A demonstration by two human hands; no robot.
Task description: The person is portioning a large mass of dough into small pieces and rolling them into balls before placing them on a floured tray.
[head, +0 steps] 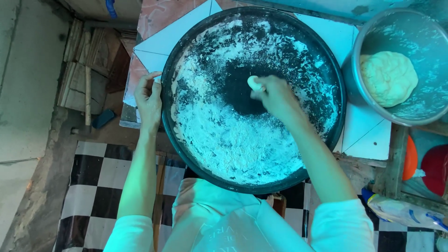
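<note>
My right hand [275, 95] is over the middle of the big dark round pan [186, 154], grip closed w/ fingertips pinching a small dough ball [254, 83] just above the bare dark centre. Flour [224, 140] coats most of the pan, thickest on the near side. My left hand [148, 99] has its grip wrapped on the pan's left rim. Pan sits on the tiled table [368, 130]. To the right, a metal bowl [373, 32] w/ a large dough lump [388, 78] inside.
</note>
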